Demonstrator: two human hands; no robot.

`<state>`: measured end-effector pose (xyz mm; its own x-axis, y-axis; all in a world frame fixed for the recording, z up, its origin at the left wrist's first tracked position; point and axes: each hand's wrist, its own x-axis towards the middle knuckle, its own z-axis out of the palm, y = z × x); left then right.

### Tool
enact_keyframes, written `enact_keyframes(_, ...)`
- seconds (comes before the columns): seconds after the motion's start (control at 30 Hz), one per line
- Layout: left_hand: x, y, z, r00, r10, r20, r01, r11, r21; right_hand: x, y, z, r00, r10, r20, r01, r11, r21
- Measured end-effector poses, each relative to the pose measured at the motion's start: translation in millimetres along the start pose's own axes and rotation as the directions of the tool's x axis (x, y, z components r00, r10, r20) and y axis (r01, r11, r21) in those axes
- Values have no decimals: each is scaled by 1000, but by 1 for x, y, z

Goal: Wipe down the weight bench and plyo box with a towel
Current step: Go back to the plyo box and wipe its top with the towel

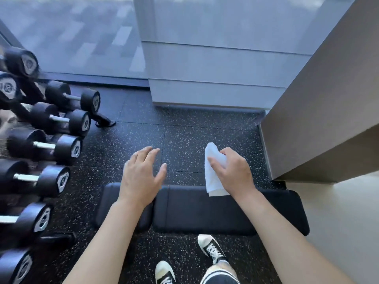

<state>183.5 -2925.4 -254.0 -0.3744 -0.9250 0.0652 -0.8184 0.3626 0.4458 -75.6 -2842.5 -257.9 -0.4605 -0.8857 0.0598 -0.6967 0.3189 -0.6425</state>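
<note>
White folded towel (214, 173) hangs bunched in right hand (235, 171).

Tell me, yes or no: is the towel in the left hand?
No. The white towel is gripped in the right hand, while the left hand is open and empty above the bench.
</note>
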Motion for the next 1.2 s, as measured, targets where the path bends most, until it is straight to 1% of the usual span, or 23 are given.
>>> enact_keyframes(0.23, -2, 49, -96, 999, 27, -31, -25, 999, 40, 3, -65, -75, 998, -61, -2, 61, 998, 8)
enact_keyframes(0.33, 1, 65, -130, 996, 28, -84, -23, 998, 56, 16, -87, -100, 994, -112, 5, 112, 994, 12)
enact_keyframes(0.4, 6, 72, -150, 993, 0, -116, 8, 998, 67, 29, -103, -113, 988, -153, 30, 153, 988, 17)
enact_keyframes(0.5, 20, 82, -175, 984, -32, -173, 45, 997, 70, 52, -126, -127, 976, -214, 29, 213, 977, 22)
enact_keyframes(0.67, 26, 94, -193, 956, -95, -279, 113, 992, 49, 84, -155, -135, 941, -337, 39, 335, 941, 41)
enact_keyframes(0.83, 4, 99, -201, 905, -234, -356, 257, 966, 18, 103, -177, -125, 886, -453, 95, 447, 891, 75)
enact_keyframes(0.9, -11, 98, -201, 874, -288, -392, 320, 947, 17, 103, -186, -115, 859, -493, 135, 485, 870, 91)
enact_keyframes(1.07, -56, 88, -207, 769, -423, -479, 468, 883, -29, 86, -220, -91, 767, -598, 233, 575, 802, 161)
enact_keyframes(1.2, -100, 85, -221, 682, -502, -532, 564, 824, -54, 61, -257, -79, 679, -678, 283, 639, 735, 227)
